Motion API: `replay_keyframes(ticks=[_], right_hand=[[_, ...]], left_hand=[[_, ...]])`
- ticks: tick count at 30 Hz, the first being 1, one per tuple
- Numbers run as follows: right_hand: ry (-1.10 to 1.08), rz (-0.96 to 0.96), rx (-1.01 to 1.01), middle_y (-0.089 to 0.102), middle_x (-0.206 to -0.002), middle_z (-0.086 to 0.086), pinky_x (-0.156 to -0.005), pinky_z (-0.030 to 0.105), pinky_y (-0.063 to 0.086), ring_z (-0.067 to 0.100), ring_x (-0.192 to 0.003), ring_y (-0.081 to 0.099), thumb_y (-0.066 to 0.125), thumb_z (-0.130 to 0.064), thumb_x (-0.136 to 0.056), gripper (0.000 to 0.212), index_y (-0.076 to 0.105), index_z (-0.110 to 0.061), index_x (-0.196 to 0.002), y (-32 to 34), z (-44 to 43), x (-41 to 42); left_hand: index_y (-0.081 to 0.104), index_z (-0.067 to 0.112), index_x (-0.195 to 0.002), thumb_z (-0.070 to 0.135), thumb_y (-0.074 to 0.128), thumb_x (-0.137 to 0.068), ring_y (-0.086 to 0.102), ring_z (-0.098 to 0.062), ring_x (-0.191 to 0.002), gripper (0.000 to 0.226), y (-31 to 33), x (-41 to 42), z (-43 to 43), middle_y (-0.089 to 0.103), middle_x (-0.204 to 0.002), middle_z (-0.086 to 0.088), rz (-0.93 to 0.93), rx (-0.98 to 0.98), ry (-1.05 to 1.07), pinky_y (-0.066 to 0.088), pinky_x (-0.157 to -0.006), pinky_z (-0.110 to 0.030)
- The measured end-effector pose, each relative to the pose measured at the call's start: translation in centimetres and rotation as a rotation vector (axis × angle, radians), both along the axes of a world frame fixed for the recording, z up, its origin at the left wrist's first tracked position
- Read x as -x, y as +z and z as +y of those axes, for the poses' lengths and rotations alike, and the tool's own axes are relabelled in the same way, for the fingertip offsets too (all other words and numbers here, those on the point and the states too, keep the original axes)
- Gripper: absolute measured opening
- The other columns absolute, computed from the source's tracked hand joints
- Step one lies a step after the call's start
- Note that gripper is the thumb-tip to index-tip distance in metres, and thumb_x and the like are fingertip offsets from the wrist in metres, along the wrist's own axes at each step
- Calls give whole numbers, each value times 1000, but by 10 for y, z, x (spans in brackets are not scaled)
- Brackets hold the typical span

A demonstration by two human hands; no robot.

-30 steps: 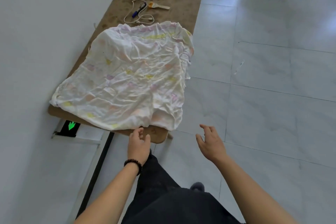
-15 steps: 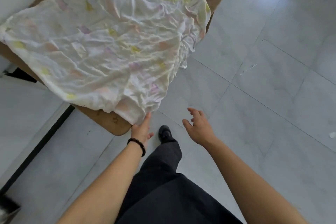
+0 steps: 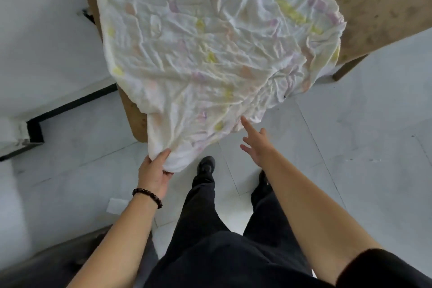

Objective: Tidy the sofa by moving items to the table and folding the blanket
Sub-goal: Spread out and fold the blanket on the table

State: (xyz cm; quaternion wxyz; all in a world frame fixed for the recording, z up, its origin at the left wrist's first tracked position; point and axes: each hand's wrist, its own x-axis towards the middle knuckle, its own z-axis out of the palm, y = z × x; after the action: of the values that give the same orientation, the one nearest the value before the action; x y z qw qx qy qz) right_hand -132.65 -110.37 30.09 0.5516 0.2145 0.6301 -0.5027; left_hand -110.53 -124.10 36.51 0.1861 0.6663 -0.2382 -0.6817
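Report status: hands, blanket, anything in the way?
Left hand shut on blanket corner. Right hand open, fingers at the hanging edge, not gripping. Blanket spread crumpled over table, unfolded. Nothing blocking.

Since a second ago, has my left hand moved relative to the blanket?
Yes. The left hand has closed on the blanket's near corner, hanging off the table's end; earlier it hovered open by that table edge.

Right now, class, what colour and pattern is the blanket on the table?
The blanket is white with faint yellow, pink and purple patches; head view.
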Motion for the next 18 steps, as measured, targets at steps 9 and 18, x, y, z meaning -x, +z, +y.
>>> replay_keyframes(ticks=[9, 18], right_hand=[[-119, -270, 327, 72, -115, 4, -96, 41, 52, 22, -109, 66, 64, -31, -95, 24, 64, -20, -116, 19, 28, 13], [-348, -175, 379, 74, -106, 10, -92, 40, 57, 29, -107, 69, 60, -12, -96, 21, 59, -11, -116, 80, 62, 1]], left_hand=[[65, 14, -110, 19, 58, -94, 69, -18, -101, 19, 55, -14, 78, 74, -109, -3, 201, -51, 198, 59, -83, -32], [69, 8, -97, 19, 74, -85, 70, -19, -86, 17, 76, -41, 94, 73, -90, -6, -247, 280, -71, 56, -66, -31]])
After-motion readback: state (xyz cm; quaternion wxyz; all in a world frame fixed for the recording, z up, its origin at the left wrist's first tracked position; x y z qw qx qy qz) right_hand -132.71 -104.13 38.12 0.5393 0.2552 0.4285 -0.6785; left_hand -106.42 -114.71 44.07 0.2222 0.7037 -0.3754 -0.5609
